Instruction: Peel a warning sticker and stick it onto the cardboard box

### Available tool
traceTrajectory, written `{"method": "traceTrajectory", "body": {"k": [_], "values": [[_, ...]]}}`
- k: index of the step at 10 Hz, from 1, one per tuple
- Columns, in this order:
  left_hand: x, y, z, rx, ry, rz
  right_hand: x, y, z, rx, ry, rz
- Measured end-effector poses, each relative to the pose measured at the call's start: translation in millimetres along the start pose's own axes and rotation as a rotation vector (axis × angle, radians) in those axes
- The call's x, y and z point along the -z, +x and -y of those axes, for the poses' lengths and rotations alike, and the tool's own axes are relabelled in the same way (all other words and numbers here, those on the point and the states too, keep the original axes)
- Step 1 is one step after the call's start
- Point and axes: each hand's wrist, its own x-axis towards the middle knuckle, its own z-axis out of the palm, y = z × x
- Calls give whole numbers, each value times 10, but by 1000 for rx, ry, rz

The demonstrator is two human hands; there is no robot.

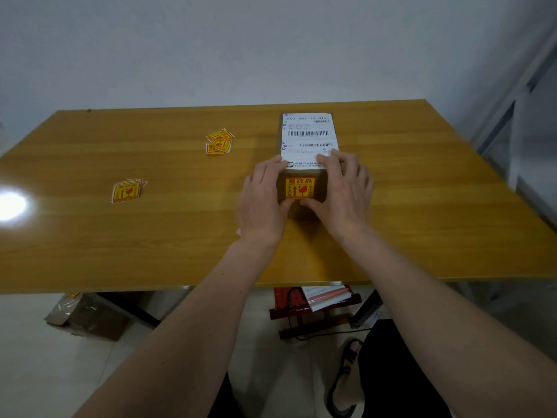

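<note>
The cardboard box (pixel 304 188) stands on the wooden table (pixel 422 206), and everything here is placed from it. A white shipping label (pixel 309 137) with barcodes covers most of its top face. The warning sticker (pixel 299 187), yellow and red with an arrow and a broken-glass mark, sits flat on the box's near face, just below the label's lower edge.

The left hand (pixel 265 200) lies against the left side of the box, fingers spread, their tips reaching up onto the top at the label's near left corner, and the thumb presses at the sticker's lower left edge. The right hand (pixel 343 191) mirrors it on the right side of the box: fingers splayed over the label's near right corner, thumb on the sticker's lower right edge. Neither hand is clenched or gripping anything; both are flat and pressing on the box and sticker.

Left of the box, near its far end, lies a small heap of loose stickers (pixel 219 141). Farther left, level with the box's near face, lies another small stack of stickers (pixel 126 191)
</note>
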Motion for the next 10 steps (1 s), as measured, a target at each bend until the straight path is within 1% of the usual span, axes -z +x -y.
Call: {"method": "traceTrajectory", "body": {"k": [2,3,5,6,8,9,10], "values": [[15,52,15,-8,-5,7,103,59,-67,35,55,51],[43,74,51,-43,1,30,129,75,-90,36,100,75],[44,106,71,-38,-100,3,157,111,-118,39,182,102],[53,109,55,-28,-114,-5,173,118,-136,41,184,135],[120,53,19,3,-102,18,335,148,-99,70,93,290],[210,-19,15,63,27,250,553,265,-51,136,-81,455],[405,70,73,173,212,457,780,451,13,139,-213,512]]}}
